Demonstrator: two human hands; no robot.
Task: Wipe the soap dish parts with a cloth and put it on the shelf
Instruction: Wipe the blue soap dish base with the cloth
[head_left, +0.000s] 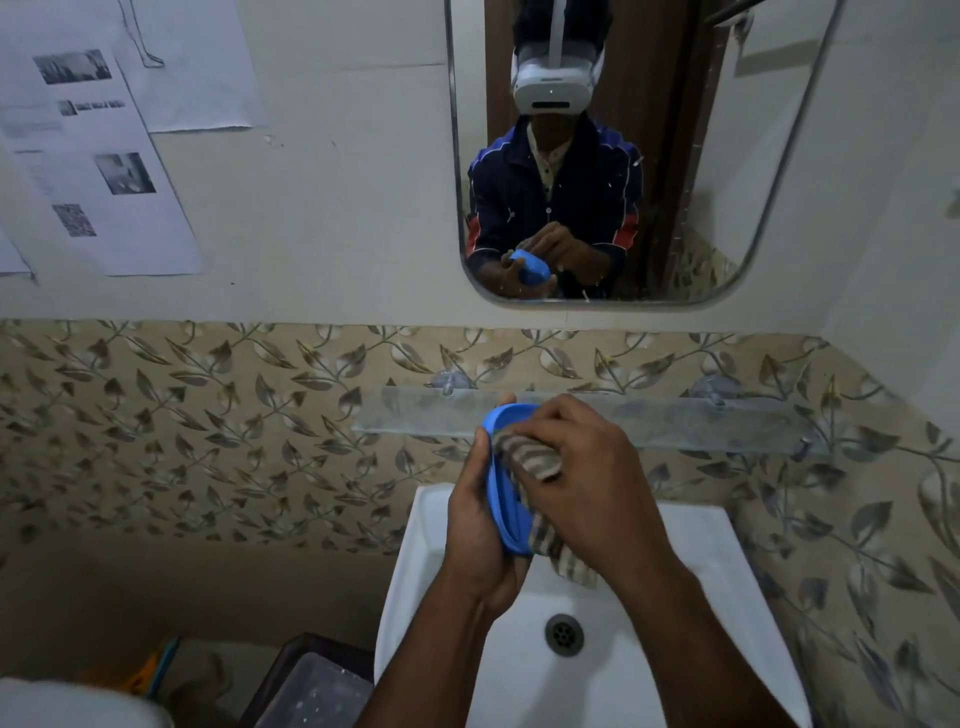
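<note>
Holding position over the sink (737, 597): left hand (475, 525), fingers curled round a blue soap dish part (501, 483), tilted on edge. Right hand (582, 467), grip closed on a striped cloth (530, 460), pressed into the part's hollow; cloth tail hangs below. Glass shelf (727, 421) on the leaf-patterned wall just behind the hands. Mirror (769, 156) above. Drain (564, 634) below the wrists.

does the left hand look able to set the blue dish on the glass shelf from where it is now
Probably yes. The left hand holds the blue plastic soap dish part just in front of the clear glass wall shelf, whose visible surface looks bare. Only the right hand, pressing the striped cloth into the dish, would need to move away.
</note>
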